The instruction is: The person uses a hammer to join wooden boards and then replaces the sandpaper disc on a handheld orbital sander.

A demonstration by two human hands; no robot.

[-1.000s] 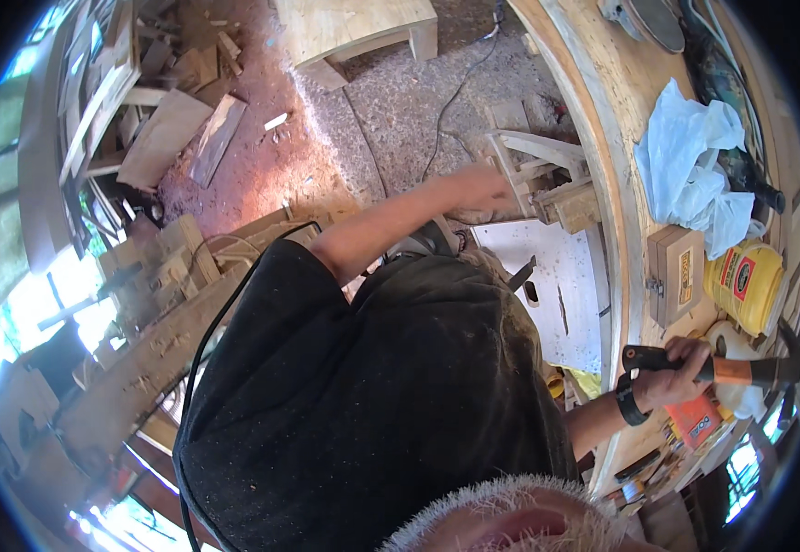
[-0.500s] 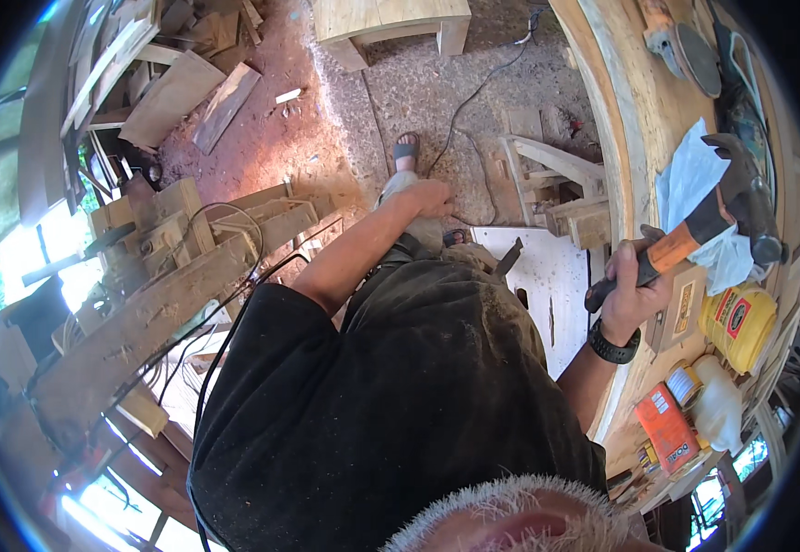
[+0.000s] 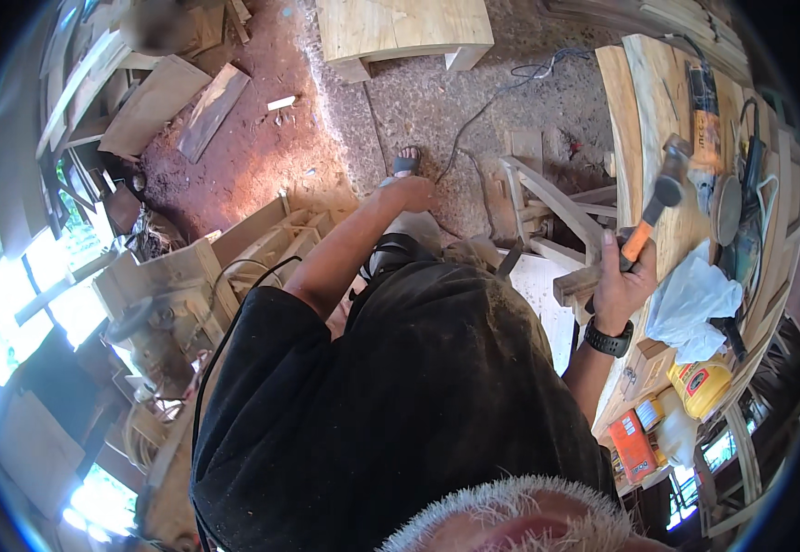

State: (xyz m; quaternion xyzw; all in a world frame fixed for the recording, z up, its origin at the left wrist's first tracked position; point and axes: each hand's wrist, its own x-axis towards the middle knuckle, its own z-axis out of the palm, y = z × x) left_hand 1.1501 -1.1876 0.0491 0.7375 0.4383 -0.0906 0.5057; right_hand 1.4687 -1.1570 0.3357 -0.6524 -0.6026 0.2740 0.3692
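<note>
My right hand (image 3: pixel 622 290) is wrapped round a claw hammer (image 3: pixel 637 241) with an orange and black handle. The hammer's head points up and away, over the wooden workbench (image 3: pixel 644 101) on my right. A black watch is strapped on that wrist. My left hand (image 3: pixel 409 194) hangs in front of me above my sandalled foot (image 3: pixel 407 162), its fingers curled in. What it holds, if anything, is hidden. Beside the right hand a crumpled pale plastic bag (image 3: pixel 694 304) lies on the bench, and an angle grinder (image 3: pixel 705 120) with an orange body lies farther along.
A yellow container (image 3: pixel 699 386) and an orange box (image 3: pixel 633 446) sit at the bench's near end. A low wooden table (image 3: pixel 404 26) stands ahead, and a wooden frame (image 3: pixel 552 202) by the bench. A black cable (image 3: pixel 460 138) crosses the floor. Timber pieces (image 3: pixel 156 101) lie at left.
The bench and its things now appear turned and nearer in view, showing more of the grinder. The hammer is more upright and farther left in view. My left hand has shifted slightly left.
</note>
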